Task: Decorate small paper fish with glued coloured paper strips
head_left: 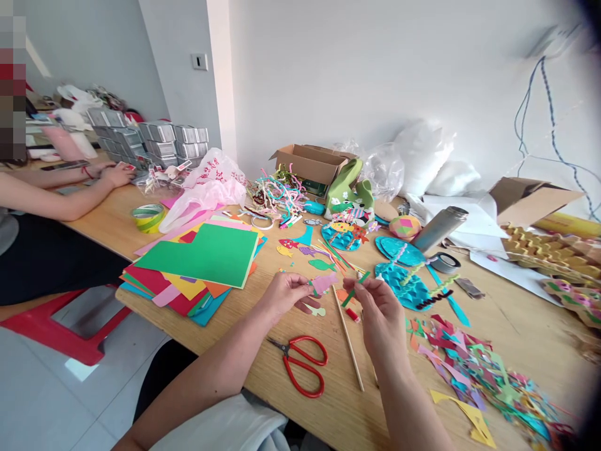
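Note:
Between its thumb and fingers my left hand (292,293) pinches a pink paper cutout (323,284), with a bit of green at its near end. A narrow green paper strip (355,289) is gripped by my right hand (379,304), a short way to the right. Below the hands, red-handled scissors (303,366) lie on the wooden table. A thin wooden stick (348,341) rests beside my right wrist, near a small red piece (352,314). Paper fish cutouts, including a green one (322,265) and a purple one (307,250), lie just beyond.
Stacked coloured paper (201,257) is on the left, with yellow tape (148,217) behind it. Paper scraps (474,363) cover the right side. Blue painted egg-carton pieces (399,285) and a metal flask (441,228) stand farther back. Another person's hands (115,175) are at far left.

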Available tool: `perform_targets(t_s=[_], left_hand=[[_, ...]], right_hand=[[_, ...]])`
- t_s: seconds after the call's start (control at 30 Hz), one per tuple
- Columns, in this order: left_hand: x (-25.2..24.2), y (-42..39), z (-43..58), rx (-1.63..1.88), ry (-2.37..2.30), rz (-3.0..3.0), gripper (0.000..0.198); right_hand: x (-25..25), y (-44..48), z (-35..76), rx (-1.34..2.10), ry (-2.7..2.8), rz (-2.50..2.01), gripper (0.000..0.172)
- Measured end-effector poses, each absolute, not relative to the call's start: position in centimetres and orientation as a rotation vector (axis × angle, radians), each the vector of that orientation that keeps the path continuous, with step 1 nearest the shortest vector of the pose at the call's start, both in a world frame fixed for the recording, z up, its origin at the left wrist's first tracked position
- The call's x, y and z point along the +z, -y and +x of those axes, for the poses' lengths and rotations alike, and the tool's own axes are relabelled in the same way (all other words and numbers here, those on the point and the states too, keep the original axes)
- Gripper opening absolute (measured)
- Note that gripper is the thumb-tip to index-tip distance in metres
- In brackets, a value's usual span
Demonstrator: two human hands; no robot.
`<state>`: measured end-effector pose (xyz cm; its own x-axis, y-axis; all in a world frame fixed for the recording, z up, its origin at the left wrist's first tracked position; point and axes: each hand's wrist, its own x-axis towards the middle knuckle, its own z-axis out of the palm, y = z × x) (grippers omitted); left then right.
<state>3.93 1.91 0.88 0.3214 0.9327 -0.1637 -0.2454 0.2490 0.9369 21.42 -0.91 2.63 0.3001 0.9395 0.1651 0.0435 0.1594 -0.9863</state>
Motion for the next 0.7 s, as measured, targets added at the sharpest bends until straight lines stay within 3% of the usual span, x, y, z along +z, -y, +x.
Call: perform_targets(t_s=[0.23,0.47,0.7], left_hand=[[1.3,-1.9,3.8,0.977,-0.93,0.942,0.046],[1.0,-2.3,3.7,1.026,-0.958,0.89,0.029],[0.6,-2.4,3.8,1.051,-0.875,0.857,0.031]], right_hand=[[2.9,1.4,20.1,0.914,1.261,-1.255,0.029],[2.1,1.7,19.1,1.097,1.291,-1.221,0.032],[1.0,1.5,18.8,1.136,1.185,-1.202,0.029]])
